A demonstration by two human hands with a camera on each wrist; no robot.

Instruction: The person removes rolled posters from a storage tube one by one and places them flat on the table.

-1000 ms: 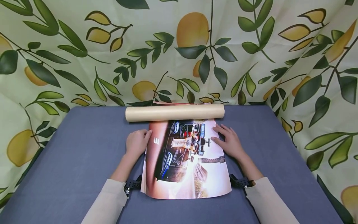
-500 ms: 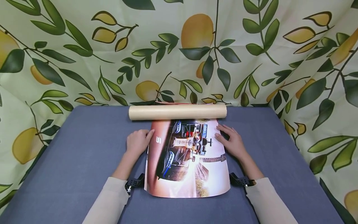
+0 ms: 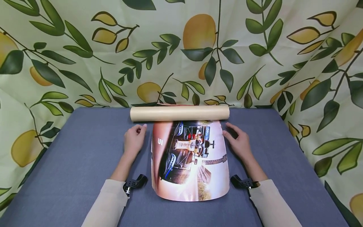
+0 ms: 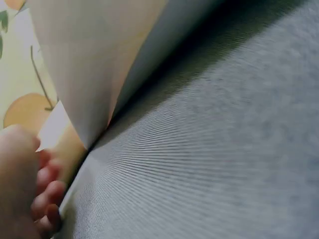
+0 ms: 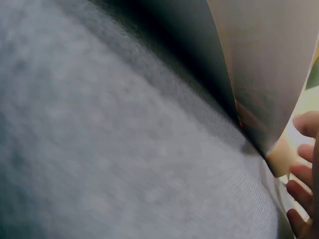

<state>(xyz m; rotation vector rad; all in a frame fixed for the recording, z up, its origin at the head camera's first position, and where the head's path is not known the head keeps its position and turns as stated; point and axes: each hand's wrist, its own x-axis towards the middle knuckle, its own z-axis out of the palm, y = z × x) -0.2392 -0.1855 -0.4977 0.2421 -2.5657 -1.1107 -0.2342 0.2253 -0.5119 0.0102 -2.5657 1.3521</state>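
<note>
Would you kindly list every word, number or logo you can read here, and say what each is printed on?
"5": white numeral on the poster, left part, lying sideways.
"DELL": small white logo on the poster's racing car, near the cardboard tube.
Other car markings: too small to read.
Tube and cloth backdrop: no text.

Both arms wore pale cream long sleeves. Left hand (image 3: 133, 141) and right hand (image 3: 239, 142) were bare. Each wrist carried a black strapped mount (camera bracket, screw visible on left).
</note>
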